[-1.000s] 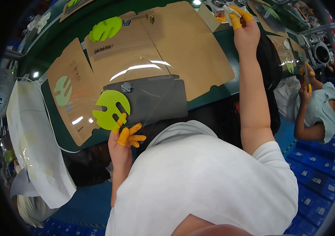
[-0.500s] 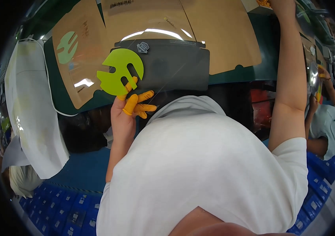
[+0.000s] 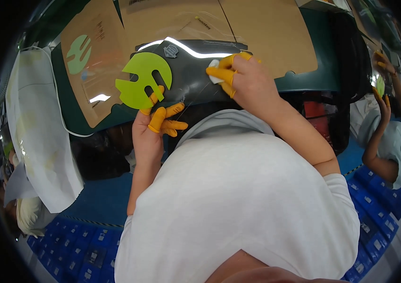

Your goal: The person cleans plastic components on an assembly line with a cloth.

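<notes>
A glossy clear sheet with a dark grey panel (image 3: 193, 87) and a lime-green notched disc (image 3: 137, 92) lies at the table's near edge. Yellow finger cots cover the fingers of my left hand (image 3: 155, 125). It grips the sheet's near left edge, one fingertip over the disc's lower rim, the other fingers curled below. My right hand (image 3: 245, 80), also in yellow finger cots, pinches a small white wad (image 3: 214, 73) like a wipe against the dark panel's right part. A small grey badge (image 3: 171, 50) sits right of the disc.
Brown paper-covered sheets (image 3: 276, 33) lie on the green table (image 3: 320, 80), one at left (image 3: 94, 89) bearing a similar green disc. A white sheet (image 3: 45, 132) hangs at far left. A white box (image 3: 323, 4) stands at upper right. Another person (image 3: 389, 141) works at far right.
My right hand has come back from the box at the upper right and now holds a white wad on the panel. My left hand keeps its grip; the sheet has shifted slightly.
</notes>
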Tool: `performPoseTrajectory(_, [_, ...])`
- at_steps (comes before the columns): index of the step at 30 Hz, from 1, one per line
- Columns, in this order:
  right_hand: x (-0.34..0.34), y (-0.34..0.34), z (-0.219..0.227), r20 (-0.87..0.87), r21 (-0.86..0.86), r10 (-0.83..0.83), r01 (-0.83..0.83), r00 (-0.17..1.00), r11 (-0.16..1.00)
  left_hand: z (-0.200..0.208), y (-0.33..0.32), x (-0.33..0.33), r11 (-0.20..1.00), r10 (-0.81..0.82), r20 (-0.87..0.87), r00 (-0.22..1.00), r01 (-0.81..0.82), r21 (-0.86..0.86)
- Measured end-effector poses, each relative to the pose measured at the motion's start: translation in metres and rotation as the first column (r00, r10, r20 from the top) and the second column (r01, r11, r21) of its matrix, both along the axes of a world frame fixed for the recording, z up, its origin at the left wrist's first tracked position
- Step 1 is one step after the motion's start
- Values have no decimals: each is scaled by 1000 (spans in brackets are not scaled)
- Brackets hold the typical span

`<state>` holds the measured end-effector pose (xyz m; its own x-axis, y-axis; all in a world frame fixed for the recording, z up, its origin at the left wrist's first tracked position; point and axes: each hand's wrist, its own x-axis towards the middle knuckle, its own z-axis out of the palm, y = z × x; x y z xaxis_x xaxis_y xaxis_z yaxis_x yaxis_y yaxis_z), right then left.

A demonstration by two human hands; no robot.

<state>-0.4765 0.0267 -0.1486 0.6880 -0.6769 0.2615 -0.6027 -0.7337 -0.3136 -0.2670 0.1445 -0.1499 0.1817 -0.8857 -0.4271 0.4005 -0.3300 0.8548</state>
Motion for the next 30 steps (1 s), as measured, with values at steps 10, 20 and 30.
performPoseTrajectory(10, [11,0,12,156,-27,90,-87,984,996,2,-2,-3,999,44,23,999,-45,12])
performPoseTrajectory(20, [-1,-68,-7,193,-37,-185,196,964,980,1,4,5,998,-50,60,997,48,30])
performPoseTrajectory(30, [20,-15,11,302,9,-49,48,952,999,-3,26,4,1000,-20,10,1000,20,6])
